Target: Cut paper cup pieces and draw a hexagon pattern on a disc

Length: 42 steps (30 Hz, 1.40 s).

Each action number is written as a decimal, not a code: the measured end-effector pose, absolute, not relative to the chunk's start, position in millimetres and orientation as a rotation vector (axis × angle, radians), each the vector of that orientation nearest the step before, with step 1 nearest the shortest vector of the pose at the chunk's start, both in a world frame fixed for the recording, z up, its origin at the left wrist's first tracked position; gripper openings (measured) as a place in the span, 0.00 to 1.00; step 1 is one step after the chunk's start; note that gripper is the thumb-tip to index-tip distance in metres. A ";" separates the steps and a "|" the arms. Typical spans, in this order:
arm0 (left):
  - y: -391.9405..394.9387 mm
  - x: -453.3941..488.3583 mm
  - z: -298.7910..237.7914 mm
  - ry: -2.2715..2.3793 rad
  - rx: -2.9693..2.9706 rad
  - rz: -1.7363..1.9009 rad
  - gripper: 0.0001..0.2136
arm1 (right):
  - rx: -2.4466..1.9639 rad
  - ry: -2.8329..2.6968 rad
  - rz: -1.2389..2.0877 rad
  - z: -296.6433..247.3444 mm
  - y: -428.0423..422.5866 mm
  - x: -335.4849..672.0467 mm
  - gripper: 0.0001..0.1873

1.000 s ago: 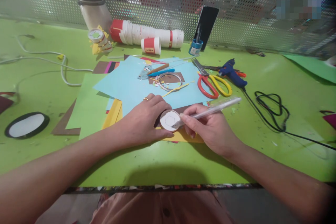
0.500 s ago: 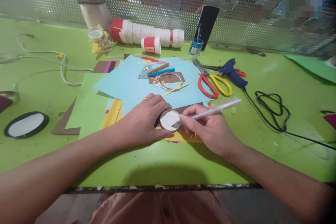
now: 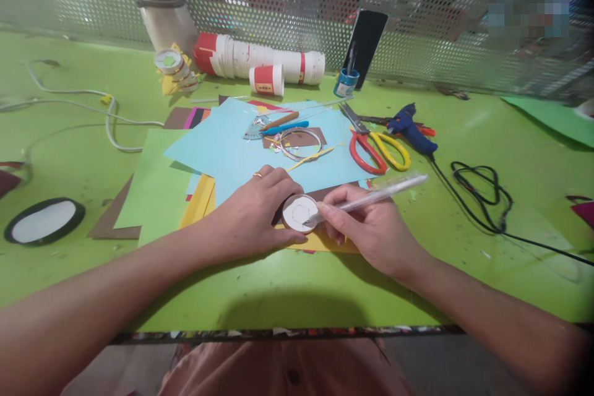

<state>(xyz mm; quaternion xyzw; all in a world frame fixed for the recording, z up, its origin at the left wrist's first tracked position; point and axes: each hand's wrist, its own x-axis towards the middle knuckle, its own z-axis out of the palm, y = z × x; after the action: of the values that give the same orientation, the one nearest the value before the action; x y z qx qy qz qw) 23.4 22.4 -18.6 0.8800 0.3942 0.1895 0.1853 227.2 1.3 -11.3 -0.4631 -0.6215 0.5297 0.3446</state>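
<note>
My left hand (image 3: 266,210) steadies a small round white disc (image 3: 297,207) with a brownish rim, its fingers and thumb closed about the left side. A hexagon is drawn in thin dark lines on the disc's face. In my right hand (image 3: 366,229), a clear-barrelled pen (image 3: 371,195) is pinched, its tip on the disc near the lower right of the hexagon. Beneath both hands lie sheets of yellow paper (image 3: 197,204) and light blue paper (image 3: 232,154).
Red-and-yellow-handled scissors (image 3: 371,148) and a blue glue gun (image 3: 413,130) with a black cord (image 3: 482,216) lie to the right. Stacked paper cups (image 3: 264,59), a phone (image 3: 366,43) and a blue jar (image 3: 346,82) stand behind. A roll of tape (image 3: 301,143) rests on the paper.
The pen tip has shifted very slightly left on the disc. Both hands keep practically the same place and grip.
</note>
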 end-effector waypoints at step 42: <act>20.8 23.6 -18.7 1.145 2.470 0.555 0.20 | -1.211 -1.611 1.443 -10.8 0.6 229.7 0.10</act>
<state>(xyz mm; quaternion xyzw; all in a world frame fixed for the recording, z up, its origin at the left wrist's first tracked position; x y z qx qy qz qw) 23.6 20.8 -18.7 0.8744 0.4052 0.1965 0.1804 229.7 0.6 -10.8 -0.4621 -0.6145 0.5503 0.3255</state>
